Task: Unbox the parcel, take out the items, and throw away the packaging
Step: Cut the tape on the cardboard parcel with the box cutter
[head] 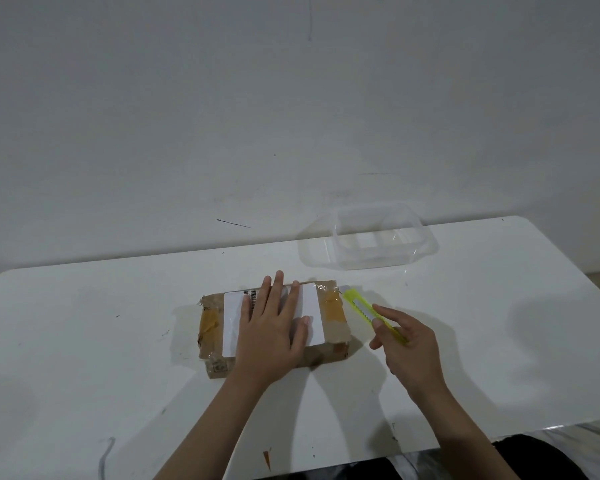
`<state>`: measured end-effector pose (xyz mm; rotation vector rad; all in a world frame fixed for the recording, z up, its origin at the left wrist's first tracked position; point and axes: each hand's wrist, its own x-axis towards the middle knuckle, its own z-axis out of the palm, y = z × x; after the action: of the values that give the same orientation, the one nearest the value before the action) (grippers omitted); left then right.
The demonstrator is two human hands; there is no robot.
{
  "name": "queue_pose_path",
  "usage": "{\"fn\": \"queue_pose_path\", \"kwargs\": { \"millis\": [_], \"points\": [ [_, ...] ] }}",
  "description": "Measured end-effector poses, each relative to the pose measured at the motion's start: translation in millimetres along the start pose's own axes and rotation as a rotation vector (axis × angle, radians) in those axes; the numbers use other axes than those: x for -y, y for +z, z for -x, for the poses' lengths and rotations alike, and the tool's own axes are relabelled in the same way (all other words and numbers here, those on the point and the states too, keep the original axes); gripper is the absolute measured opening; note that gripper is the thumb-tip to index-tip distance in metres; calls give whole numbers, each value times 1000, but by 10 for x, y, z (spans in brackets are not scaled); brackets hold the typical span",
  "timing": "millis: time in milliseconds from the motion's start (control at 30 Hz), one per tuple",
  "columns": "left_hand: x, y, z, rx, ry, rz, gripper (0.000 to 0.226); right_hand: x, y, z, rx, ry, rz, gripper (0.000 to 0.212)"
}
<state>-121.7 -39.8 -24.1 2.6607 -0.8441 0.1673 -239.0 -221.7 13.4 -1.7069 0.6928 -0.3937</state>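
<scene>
A brown cardboard parcel, taped and bearing a white label, lies flat at the middle of the white table. My left hand rests flat on its top with fingers straight and spread. My right hand grips a yellow-green utility knife just right of the parcel. The knife's tip points at the parcel's far right corner, close to the tape there.
A clear plastic container stands at the table's far edge, behind and right of the parcel. A grey wall rises behind the table. The table's near edge runs across the bottom, with dark clothing below it at the right.
</scene>
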Motion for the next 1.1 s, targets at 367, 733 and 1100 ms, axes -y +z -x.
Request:
{"fn": "queue_pose_path", "kwargs": {
  "millis": [367,733,1100],
  "points": [
    [-4,2,-3,1,5,-14,63,23,-48,0,72,51,14,20],
    [-17,-2,-11,10,1,-23,61,149,-101,-152,221,0,107,19],
    [-63,-38,-8,-2,-2,-42,60,109,-139,-133,228,-26,116,20]
  ]
}}
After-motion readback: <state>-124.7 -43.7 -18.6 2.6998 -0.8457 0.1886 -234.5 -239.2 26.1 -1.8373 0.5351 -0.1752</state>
